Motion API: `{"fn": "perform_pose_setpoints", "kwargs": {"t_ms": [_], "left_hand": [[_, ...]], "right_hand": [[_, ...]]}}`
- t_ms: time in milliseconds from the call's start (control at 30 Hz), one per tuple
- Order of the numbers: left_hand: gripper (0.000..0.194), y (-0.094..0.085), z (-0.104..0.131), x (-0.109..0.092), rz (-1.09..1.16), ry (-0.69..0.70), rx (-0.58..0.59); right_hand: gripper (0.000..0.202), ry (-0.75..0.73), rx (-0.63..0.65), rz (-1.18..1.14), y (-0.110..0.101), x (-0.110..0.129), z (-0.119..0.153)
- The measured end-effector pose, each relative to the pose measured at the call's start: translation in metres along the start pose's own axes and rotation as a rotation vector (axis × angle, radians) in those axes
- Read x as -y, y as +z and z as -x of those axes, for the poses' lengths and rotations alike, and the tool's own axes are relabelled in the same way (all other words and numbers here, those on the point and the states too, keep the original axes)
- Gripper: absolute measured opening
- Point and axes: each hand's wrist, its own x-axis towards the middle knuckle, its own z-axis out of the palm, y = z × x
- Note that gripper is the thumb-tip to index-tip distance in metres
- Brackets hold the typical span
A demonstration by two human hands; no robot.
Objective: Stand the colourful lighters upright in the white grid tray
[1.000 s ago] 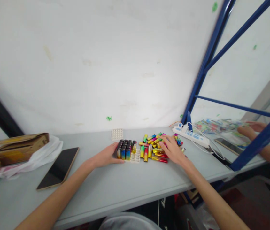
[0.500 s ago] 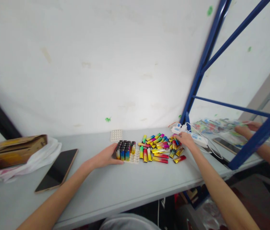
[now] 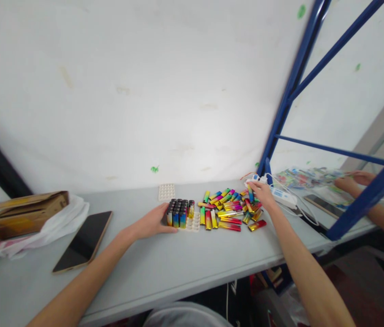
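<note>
White tray (image 3: pixel 194 223): black-topped tubes (image 3: pixel 178 211) upright | left hand (image 3: pixel 155 220): spread against them | right hand (image 3: pixel 262 194): pinching blue tube (image 3: pixel 251 194)

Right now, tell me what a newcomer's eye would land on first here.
Probably the loose heap of shiny, many-coloured tubes on the grey table, by the right hand. Next, the block of black-topped tubes standing in the nearer white tray, with the left hand curved round its left side. The blue frame at the right also stands out against the white wall.
</note>
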Motion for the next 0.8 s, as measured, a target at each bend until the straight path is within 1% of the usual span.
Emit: {"fn": "perform_pose_setpoints", "kwargs": {"t_ms": [67,100,167,267,367,433,500,600,700,800], "left_hand": [[0.077,0.000,0.000,0.001,0.001,-0.001,0.001],[0.077,0.000,0.000,0.001,0.000,-0.002,0.002],[0.077,0.001,0.000,0.002,0.000,0.000,0.002],[0.078,0.001,0.001,0.002,0.000,0.007,-0.011],[0.079,0.001,0.002,-0.001,0.006,0.003,-0.009],[0.079,0.001,0.002,-0.003,0.012,0.002,-0.003],[0.078,0.001,0.002,-0.004,0.020,0.007,-0.004],[0.077,0.001,0.002,-0.005,0.029,0.014,-0.002],[0.078,0.001,0.002,-0.005,0.032,0.020,0.003],[0.080,0.001,0.002,-0.006,0.034,0.025,0.007]], "right_hand": [[0.054,0.050,0.027,-0.298,0.010,0.012,0.006],[0.056,0.058,0.033,-0.382,0.016,0.021,0.009],[0.053,0.035,0.074,-0.473,0.030,0.040,0.014],[0.047,0.013,0.137,-0.528,0.052,0.073,0.023],[0.046,-0.017,0.274,-0.483,0.074,0.101,0.037],[0.047,-0.071,0.322,-0.443,0.088,0.114,0.047],[0.048,-0.116,0.355,-0.436,0.101,0.122,0.058],[0.048,-0.130,0.455,-0.494,0.116,0.126,0.074],[0.046,-0.091,0.533,-0.535,0.126,0.125,0.087],[0.047,-0.031,0.540,-0.543,0.130,0.122,0.094]]}}
